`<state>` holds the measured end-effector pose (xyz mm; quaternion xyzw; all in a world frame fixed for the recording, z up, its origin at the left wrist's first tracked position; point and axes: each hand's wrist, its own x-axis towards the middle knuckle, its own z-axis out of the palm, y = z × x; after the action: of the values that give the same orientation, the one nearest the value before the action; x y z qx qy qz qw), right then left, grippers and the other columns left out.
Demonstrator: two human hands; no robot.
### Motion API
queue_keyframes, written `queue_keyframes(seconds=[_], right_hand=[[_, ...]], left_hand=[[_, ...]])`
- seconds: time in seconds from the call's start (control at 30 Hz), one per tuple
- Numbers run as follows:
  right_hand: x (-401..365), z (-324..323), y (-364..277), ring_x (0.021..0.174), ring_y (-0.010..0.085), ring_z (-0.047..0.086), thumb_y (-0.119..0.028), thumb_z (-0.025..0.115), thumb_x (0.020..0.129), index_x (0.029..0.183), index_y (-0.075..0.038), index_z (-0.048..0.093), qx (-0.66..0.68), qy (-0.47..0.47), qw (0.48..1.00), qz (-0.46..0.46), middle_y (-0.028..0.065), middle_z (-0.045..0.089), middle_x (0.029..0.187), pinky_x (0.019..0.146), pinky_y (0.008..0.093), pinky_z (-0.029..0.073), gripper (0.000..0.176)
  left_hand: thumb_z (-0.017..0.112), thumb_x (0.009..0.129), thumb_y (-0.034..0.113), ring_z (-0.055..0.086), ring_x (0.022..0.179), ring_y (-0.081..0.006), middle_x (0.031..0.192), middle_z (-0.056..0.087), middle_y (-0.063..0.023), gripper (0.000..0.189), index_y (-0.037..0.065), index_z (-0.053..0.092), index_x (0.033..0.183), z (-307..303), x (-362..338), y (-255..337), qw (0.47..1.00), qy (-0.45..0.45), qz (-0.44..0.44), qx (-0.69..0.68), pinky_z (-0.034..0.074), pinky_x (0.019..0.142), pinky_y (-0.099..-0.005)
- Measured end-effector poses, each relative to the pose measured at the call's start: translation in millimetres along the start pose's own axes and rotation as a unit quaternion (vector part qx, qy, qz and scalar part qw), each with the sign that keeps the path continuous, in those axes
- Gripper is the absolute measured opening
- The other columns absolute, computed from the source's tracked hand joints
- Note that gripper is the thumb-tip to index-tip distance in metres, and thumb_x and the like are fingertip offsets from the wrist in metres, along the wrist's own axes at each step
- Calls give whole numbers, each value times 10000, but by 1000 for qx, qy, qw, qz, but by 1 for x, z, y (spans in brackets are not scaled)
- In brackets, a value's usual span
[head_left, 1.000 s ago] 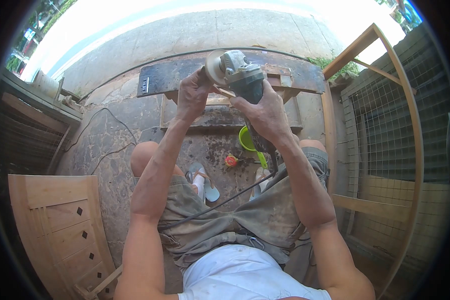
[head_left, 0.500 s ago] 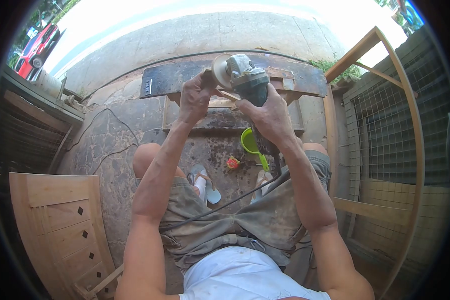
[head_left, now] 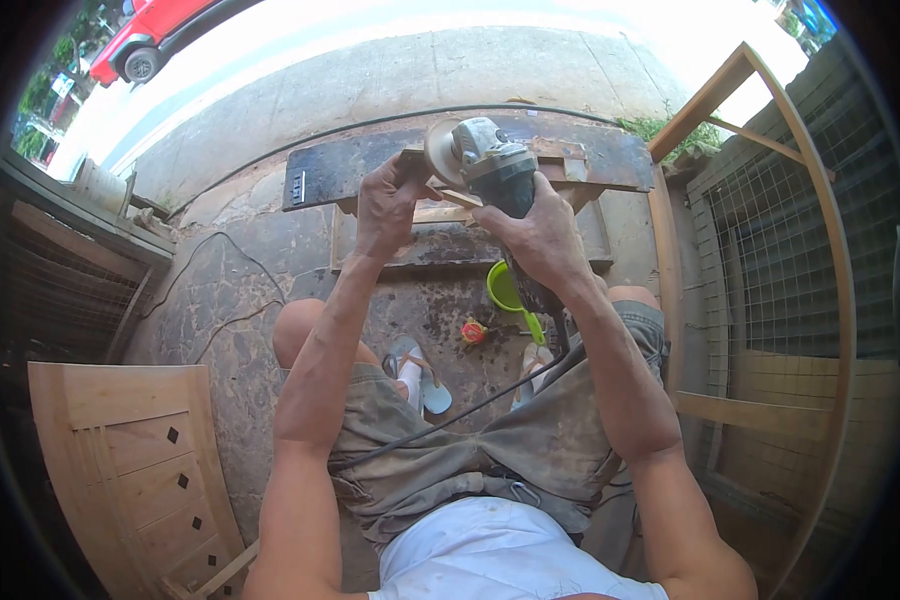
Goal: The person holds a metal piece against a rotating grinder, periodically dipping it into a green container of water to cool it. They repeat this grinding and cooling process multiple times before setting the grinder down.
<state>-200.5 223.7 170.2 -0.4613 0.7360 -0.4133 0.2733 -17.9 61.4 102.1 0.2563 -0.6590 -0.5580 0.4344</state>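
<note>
My right hand (head_left: 540, 235) is wrapped round the dark body of an angle grinder (head_left: 500, 178), its grey head tilted up and to the left. The pale round disc (head_left: 441, 152) faces my left hand (head_left: 385, 208). Pinched in that left hand is a small flat wooden piece (head_left: 410, 157), its end right at the disc's edge. Both hands are raised over the near side of a low dark wooden bench (head_left: 345, 152). From the grinder a black cord (head_left: 440, 425) runs down across my lap.
A green dipper (head_left: 505, 287) and a small red-and-yellow thing (head_left: 473, 331) lie on the stained floor between my feet. At left leans a carved wooden panel (head_left: 135, 450); at right stands a wooden frame (head_left: 840, 270) by a mesh fence. Beyond the bench, a red vehicle (head_left: 160, 35) is on the road.
The red vehicle has come further into view at upper left. My hands, the grinder and the wooden piece keep nearly the same places; the whole view has shifted slightly.
</note>
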Motion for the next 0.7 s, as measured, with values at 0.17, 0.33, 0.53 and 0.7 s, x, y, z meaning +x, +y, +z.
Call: queue_keyframes(seconds=[0.17, 0.33, 0.53, 0.7], right_hand=[[1, -1, 3, 1074, 407, 799, -420, 828, 868, 1316, 109, 634, 4, 7, 1000, 2, 298, 797, 1125, 997, 478, 603, 719], [3, -4, 7, 1087, 421, 798, -412, 833, 872, 1328, 104, 635, -17, 18, 1000, 8, 296, 799, 1136, 1009, 479, 599, 716], [10, -13, 24, 1045, 388, 807, -424, 857, 872, 1294, 65, 676, 9, 68, 998, -6, 250, 815, 1103, 975, 465, 609, 671], [11, -25, 26, 917, 232, 781, -385, 868, 891, 1241, 32, 714, 96, 86, 992, -12, 143, 816, 1021, 863, 385, 612, 566]], left_hand=[[717, 1121, 164, 771, 911, -140, 1125, 824, -66, 236, -5, 782, 1272, -2, -1, 5, 1000, 15, -17, 15, 649, 832, -311], [738, 1111, 188, 799, 877, -167, 1155, 838, -91, 258, 0, 770, 1286, -5, 1, 4, 999, 33, -16, -9, 657, 811, -309], [713, 1124, 216, 824, 850, -193, 1205, 826, -142, 334, 83, 697, 1430, -32, 3, 8, 990, 44, -73, -114, 695, 831, -366], [683, 1136, 219, 818, 919, -226, 1261, 777, -158, 498, 126, 537, 1603, -54, 6, 0, 954, 10, -129, -272, 730, 808, -425]])
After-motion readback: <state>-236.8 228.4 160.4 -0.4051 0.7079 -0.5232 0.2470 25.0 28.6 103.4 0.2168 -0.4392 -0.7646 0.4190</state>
